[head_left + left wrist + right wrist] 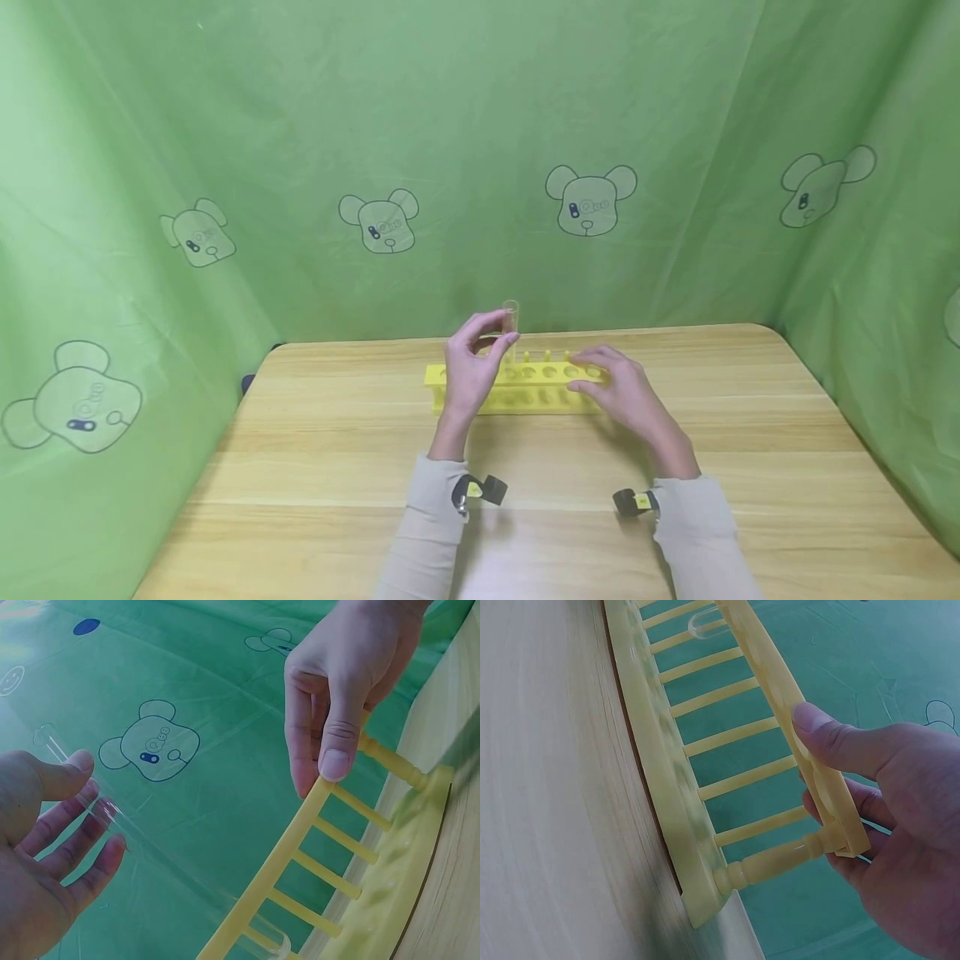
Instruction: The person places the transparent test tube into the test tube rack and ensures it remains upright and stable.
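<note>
My left hand (471, 367) pinches a clear test tube (512, 315) near its upper end, between thumb and fingers. The tube stands over the yellow test tube rack (540, 384). In the right wrist view the tube's rounded bottom (707, 624) shows just below the rack's top bar, partway down toward the base. At the rack's right end, my right hand (628, 393) grips the top bar, thumb on the near side and fingers on the far side. Seen from the left wrist, the tube slants down through the top bar.
The rack stands on a light wooden table (337, 467) near its back edge. Several round holes run along its top, with a row of pegs behind. A green curtain (465, 108) printed with bear heads surrounds the table at the back and sides.
</note>
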`<state>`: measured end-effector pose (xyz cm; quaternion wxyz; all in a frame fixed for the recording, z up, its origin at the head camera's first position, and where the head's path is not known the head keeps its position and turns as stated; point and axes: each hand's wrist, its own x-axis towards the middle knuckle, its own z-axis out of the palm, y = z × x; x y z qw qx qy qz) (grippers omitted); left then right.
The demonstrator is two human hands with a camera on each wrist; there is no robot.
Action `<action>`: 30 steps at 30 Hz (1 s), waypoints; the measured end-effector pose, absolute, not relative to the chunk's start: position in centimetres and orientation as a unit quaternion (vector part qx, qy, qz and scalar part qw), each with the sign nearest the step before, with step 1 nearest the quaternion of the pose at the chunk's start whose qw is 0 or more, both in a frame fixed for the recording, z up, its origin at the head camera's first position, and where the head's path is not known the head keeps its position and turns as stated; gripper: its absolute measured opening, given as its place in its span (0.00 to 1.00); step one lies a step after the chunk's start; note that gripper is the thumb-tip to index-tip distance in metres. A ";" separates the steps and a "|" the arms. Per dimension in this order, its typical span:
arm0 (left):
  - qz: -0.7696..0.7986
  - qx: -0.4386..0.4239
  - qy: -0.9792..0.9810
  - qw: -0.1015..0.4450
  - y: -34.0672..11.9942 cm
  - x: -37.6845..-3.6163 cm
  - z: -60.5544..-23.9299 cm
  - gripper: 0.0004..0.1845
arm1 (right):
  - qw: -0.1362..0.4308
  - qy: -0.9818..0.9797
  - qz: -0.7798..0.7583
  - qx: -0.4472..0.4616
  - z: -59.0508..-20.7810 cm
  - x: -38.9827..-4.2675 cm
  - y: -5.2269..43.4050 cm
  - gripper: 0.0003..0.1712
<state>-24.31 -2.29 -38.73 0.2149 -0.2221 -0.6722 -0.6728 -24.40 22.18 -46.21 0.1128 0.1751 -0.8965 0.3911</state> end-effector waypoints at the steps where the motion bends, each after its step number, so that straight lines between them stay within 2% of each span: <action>1: -0.673 -0.222 -0.672 0.215 -2.3 -24.3 -38.7 0.16 | 0.112 -0.897 0.391 0.175 -46.2 -24.4 22.2 0.25; 14: -0.674 -0.211 -0.676 0.209 -2.3 -24.4 -39.1 0.16 | 0.113 -0.897 0.389 0.177 -46.3 -24.5 22.2 0.25; 22: -0.678 -0.217 -0.669 0.213 -2.3 -26.3 -41.6 0.16 | 0.111 -0.896 0.391 0.180 -46.3 -24.4 22.3 0.25; 30: -0.679 -0.212 -0.672 0.208 -2.3 -26.4 -41.9 0.16 | 0.119 -0.893 0.393 0.183 -46.5 -24.5 22.2 0.25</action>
